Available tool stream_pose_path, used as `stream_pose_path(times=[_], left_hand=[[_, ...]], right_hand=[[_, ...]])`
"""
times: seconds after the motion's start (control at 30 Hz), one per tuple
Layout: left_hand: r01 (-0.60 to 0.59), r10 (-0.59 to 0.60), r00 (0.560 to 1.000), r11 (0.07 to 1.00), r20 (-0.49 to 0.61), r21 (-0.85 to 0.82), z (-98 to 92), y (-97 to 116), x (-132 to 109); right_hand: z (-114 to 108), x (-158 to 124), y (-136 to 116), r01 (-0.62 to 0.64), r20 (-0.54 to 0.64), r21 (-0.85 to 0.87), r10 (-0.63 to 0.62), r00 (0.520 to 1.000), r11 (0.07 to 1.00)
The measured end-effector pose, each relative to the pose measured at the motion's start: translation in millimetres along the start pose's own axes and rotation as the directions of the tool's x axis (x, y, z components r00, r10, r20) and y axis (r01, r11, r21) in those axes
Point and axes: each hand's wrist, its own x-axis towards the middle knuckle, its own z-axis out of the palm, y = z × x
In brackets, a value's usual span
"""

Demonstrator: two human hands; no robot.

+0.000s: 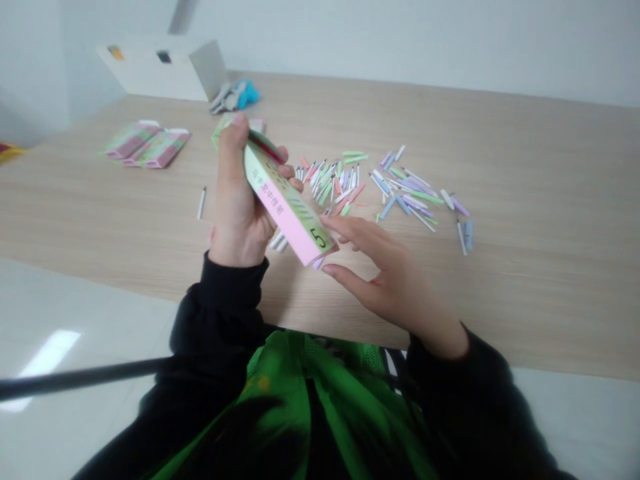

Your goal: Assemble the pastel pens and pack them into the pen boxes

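Pale green and pink cardboard box (283, 193), printed with dark characters and a large numeral 5, sits tilted in the person's left grip (240, 207) in the head view, clamped between the thumb, upright on one face, and the fingers curled round the other. Its far end rises beside the thumb, and its lower end, with the 5, points toward the right grip (385, 267). That right grip stands open, thumb and fingers well apart, its fingertips (340, 227) just beside the lower corner; whether they touch it, the view cannot settle. Beneath the box lie a few white paper sticks (277, 241), and past it, on the light wood-grain tabletop (525, 200), spreads a loose scatter of slim pastel paper sticks (365, 183) in pink, green, lilac and blue. One white stick (201, 203) lies apart to the left, near two flat pink-and-green boxes (147, 143). Further back stand a white carton (160, 67) and a small blue-and-grey bundle (235, 97). The step in hand appears to be holding the box up in one hand with its lower end presented; work at that end would call for the open right grip to close on it.
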Motion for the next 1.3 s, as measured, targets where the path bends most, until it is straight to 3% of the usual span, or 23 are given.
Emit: stream_pose_path(times=[0.17,0.37,0.5,0.6,0.73,0.83,1.17,1.23,1.3], left_hand=[[0.043,-0.043,0.999,0.998,0.005,-0.054,2.3,0,-9],[0.086,-0.085,0.996,0.983,0.012,-0.162,13.8,-4,-20],[0.030,-0.028,1.000,0.985,0.014,-0.171,18.1,-6,-27],[0.061,-0.054,0.998,0.983,0.042,-0.171,13.3,-8,-24],[0.087,-0.075,0.993,0.987,0.091,-0.137,5.8,-6,-18],[0.103,-0.093,0.982,0.993,0.165,-0.051,6.0,-3,-19],[-0.002,-0.003,0.977,1.000,0.212,0.023,9.5,-10,-22],[-0.052,0.047,0.984,0.998,0.172,0.022,12.3,-11,-26],[-0.147,0.145,0.986,0.989,0.086,0.020,14.2,-13,-36]], right_hand=[[1,-1,7,0.007,-0.004,0.081,-0.007,1.000,0.997],[5,-3,11,-0.080,0.063,0.175,0.070,0.996,0.981],[14,-5,15,0.016,0.019,0.192,-0.020,1.000,0.981],[18,-6,17,0.080,-0.015,0.176,-0.079,0.997,0.981],[20,-9,16,0.089,0.041,0.127,-0.095,0.995,0.988],[23,-13,16,0.103,0.016,0.110,-0.106,0.994,0.989],[45,-20,13,0.075,-0.147,0.181,-0.049,0.988,0.981],[50,-22,15,0.049,-0.155,0.186,-0.020,0.988,0.981],[49,-26,19,0.004,-0.087,0.152,0.010,0.996,0.988]])
